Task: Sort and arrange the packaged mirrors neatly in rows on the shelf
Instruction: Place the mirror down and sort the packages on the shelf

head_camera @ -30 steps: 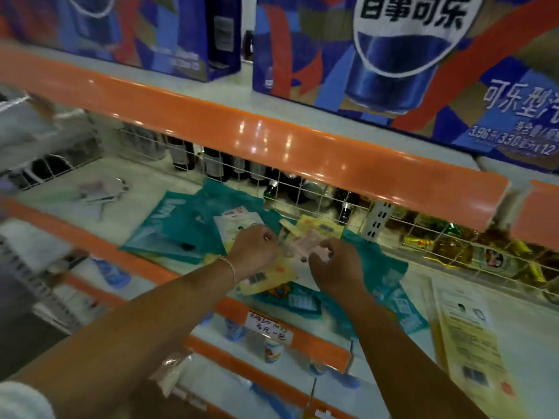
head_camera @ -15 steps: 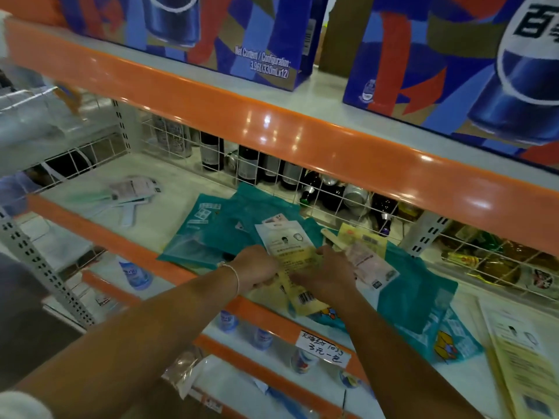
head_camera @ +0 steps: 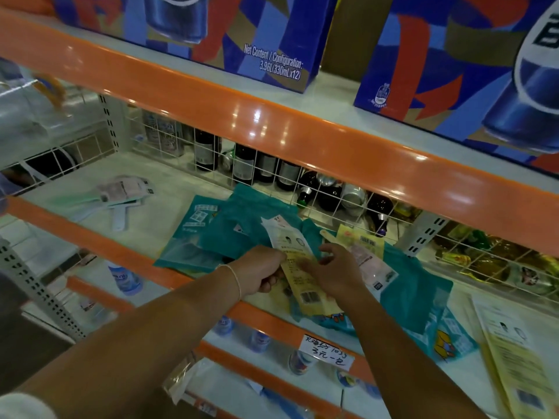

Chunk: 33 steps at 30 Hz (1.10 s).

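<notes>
I log flat packets [head_camera: 242, 234] heaped mid-shelf [head_camera: 169, 189], handled packs [head_camera: 121, 195] at their 9 o'clock. Bottles [head_camera: 242, 164] stand at 12 behind wire mesh [head_camera: 332, 204]; sheet packs [head_camera: 514, 352] lie at 3.

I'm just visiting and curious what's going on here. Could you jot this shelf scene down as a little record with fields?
Place: shop shelf with an orange front edge
Left hand: grips a long yellow-and-white packet by its left edge
Right hand: fingers spread, resting over the same packet
Underneath: a loose pile of teal packets
Far left of shelf: a small heap of pale packaged items
Far right: a yellow packet lying flat
Behind the wire grid: dark bottles
Shelf above: blue drink cartons
Order: not yet in rows
</notes>
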Each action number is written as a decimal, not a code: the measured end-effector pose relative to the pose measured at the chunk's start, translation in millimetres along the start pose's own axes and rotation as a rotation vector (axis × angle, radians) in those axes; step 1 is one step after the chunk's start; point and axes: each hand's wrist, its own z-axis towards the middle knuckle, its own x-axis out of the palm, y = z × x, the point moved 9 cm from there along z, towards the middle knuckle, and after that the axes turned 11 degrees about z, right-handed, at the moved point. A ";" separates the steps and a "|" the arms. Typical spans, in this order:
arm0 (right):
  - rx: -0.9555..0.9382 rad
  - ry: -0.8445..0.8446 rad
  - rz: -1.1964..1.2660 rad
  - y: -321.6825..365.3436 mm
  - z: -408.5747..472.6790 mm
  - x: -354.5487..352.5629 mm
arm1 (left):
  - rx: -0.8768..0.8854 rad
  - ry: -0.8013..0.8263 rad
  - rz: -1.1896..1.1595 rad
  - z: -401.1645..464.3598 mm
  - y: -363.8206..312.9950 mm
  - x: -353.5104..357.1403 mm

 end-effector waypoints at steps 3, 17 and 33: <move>-0.020 -0.035 0.036 -0.1 0.8 -13.8 | 0.082 -0.040 -0.031 -6.8 -18.9 6.0; 0.232 -0.005 0.580 -62.3 -4.2 -115.2 | 0.309 0.133 -0.061 -22.6 -77.8 108.1; 0.272 -0.380 0.783 -190.9 -39.6 -283.5 | 0.466 0.062 0.611 -41.8 -126.5 286.5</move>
